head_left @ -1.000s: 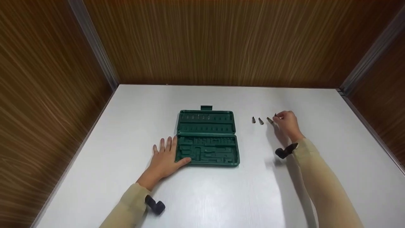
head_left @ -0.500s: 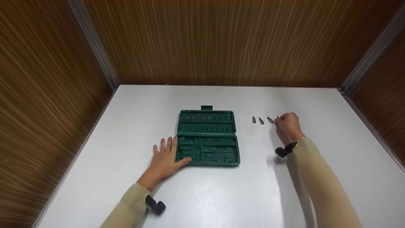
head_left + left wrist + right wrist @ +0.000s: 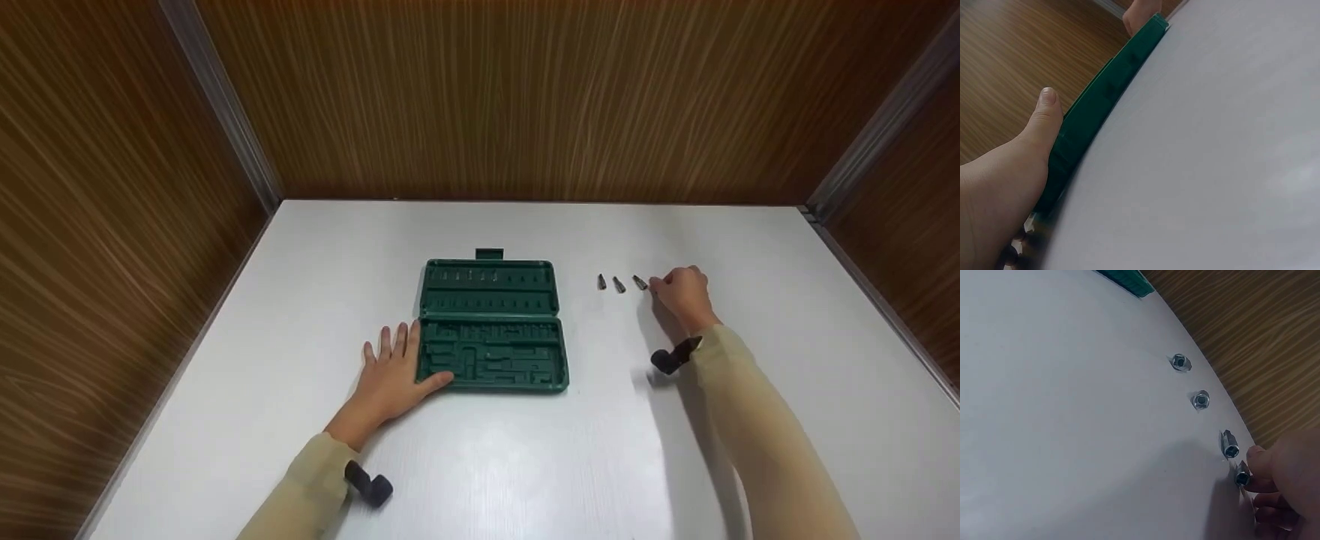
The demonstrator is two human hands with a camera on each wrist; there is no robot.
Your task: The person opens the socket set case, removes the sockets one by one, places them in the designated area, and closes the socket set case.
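While the left hand (image 3: 390,379) lies flat, fingers spread, against the open green case (image 3: 491,326) | right hand (image 3: 1280,486) pinches a fourth socket (image 3: 1242,473) at the row's right end on the counter (image 3: 525,465) | step: setting it down, I judge; next calls for a clean release | long axis seems tilted, open end toward the wrist camera.
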